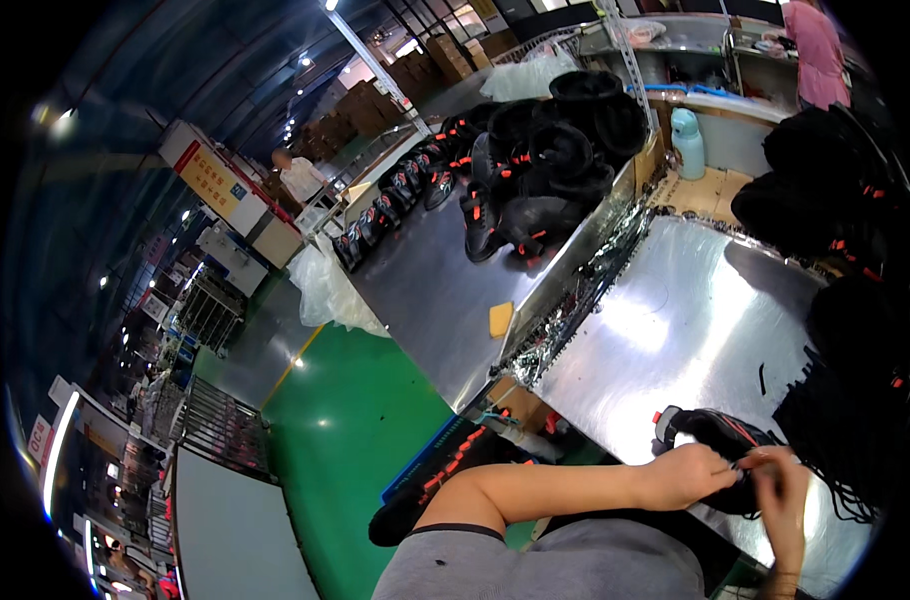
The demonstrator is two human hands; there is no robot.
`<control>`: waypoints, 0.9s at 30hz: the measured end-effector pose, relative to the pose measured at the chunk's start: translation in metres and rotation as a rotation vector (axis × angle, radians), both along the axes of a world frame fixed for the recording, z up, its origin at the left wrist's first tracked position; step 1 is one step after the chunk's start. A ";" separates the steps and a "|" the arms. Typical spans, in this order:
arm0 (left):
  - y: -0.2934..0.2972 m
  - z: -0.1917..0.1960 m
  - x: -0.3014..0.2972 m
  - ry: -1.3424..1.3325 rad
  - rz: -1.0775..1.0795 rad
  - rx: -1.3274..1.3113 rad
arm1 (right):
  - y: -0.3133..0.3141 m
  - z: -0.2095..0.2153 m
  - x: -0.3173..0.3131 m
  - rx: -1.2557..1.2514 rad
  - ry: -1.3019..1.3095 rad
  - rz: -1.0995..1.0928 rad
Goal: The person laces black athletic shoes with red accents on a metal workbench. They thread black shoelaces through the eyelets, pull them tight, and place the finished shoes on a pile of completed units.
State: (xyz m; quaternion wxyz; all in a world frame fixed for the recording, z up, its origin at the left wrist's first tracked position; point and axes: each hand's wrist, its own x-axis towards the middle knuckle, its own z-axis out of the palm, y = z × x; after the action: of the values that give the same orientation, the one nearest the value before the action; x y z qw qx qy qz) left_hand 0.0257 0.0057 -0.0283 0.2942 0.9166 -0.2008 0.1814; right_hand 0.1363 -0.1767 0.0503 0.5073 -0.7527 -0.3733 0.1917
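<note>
A black shoe (720,432) with red-orange trim and a grey part at one end lies on the shiny metal table (665,300) right in front of me. My left hand (690,475) reaches across its near side, thumb and fingers pinched together over the shoe's upper. Close against those fingertips, my right hand (781,490) is also pinched, its fingers slightly blurred. Whatever thin thing sits between the two hands is too small to make out. Beside the right hand, a heap of black laces (835,430) spreads over the table's right side.
Black shoes (485,215) pile up on the adjoining bench (415,310), near a yellow pad (501,319). A light-blue bottle (687,145) stands beyond my table. More dark shoes (805,200) crowd the right. Another person in pink (817,55) stands at the far right.
</note>
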 end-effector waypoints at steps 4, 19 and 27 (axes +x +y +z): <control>0.006 0.004 0.013 -0.101 -0.073 0.146 | 0.008 -0.046 0.018 -0.075 -0.261 0.153; 0.021 0.018 0.009 0.114 -0.159 0.095 | 0.003 -0.031 0.051 0.543 0.264 -0.264; 0.017 0.027 0.009 0.657 0.428 -0.647 | 0.017 -0.083 0.026 0.257 0.538 -0.074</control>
State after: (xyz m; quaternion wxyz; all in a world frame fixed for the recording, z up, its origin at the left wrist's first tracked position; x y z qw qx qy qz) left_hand 0.0346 0.0232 -0.0017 0.5670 0.8078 0.1609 -0.0075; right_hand 0.1622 -0.1597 -0.0326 0.6859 -0.6175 -0.2191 0.3166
